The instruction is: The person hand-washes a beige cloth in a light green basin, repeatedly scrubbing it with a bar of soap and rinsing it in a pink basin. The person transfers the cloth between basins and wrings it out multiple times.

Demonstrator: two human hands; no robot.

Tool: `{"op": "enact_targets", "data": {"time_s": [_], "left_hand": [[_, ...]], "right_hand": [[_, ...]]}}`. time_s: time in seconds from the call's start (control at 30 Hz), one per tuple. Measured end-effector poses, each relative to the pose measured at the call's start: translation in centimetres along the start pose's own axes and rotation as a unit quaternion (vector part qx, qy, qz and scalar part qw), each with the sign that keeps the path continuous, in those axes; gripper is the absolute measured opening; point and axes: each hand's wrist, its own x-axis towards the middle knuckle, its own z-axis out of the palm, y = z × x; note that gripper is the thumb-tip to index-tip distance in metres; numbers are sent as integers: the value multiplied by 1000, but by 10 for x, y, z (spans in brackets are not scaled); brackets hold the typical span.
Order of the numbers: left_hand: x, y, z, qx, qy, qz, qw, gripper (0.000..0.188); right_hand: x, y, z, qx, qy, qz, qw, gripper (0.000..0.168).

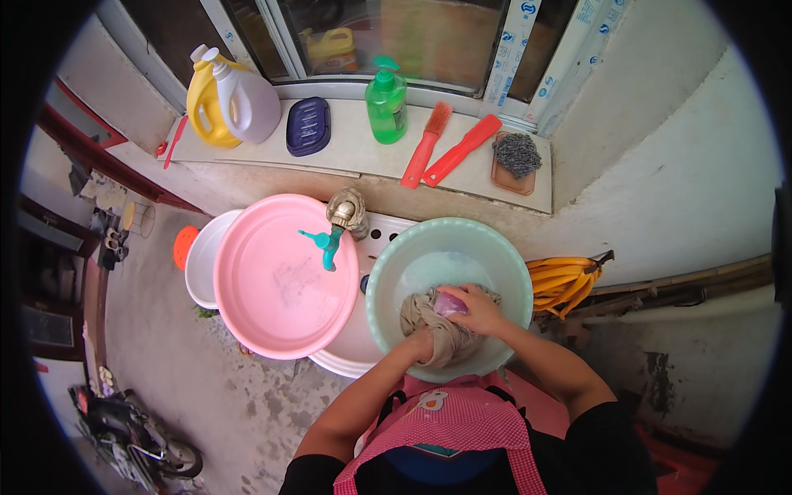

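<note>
A pale green plastic basin (448, 238) stands before me, with a wet beige cloth (448, 340) bunched in it. My right hand (479, 309) is closed around a purple bar of soap (450, 304) and holds it against the cloth. Partly hidden by folds, my left hand (421, 345) grips the cloth at its left side. Left of this basin is a pink basin (284, 272) under a tap with a teal handle (328, 241); whether it holds water I cannot tell.
On the tiled sill (365, 158) stand a green pump bottle (387, 105), two jugs (247, 102), a dark soap dish (309, 125), two red-handled brushes (433, 142) and a steel wool scourer (517, 154). A white basin (207, 260) sits far left; yellow bananas or banana-shaped things (564, 281) hang at right.
</note>
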Motion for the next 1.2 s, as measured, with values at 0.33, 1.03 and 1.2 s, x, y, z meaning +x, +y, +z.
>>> {"op": "enact_targets", "data": {"time_s": [0.33,1.03,1.2], "left_hand": [[-32,21,-42,100,213,77,969,38],[23,38,-22,-489,234,85,836,41],[16,27,-10,-714,143,34,685,45]], "right_hand": [[-38,-5,-64,554,95,49,826,48],[-41,-25,-64,426,188,-5,885,50],[-33,-43,-42,199,195,-44,959,59]]}}
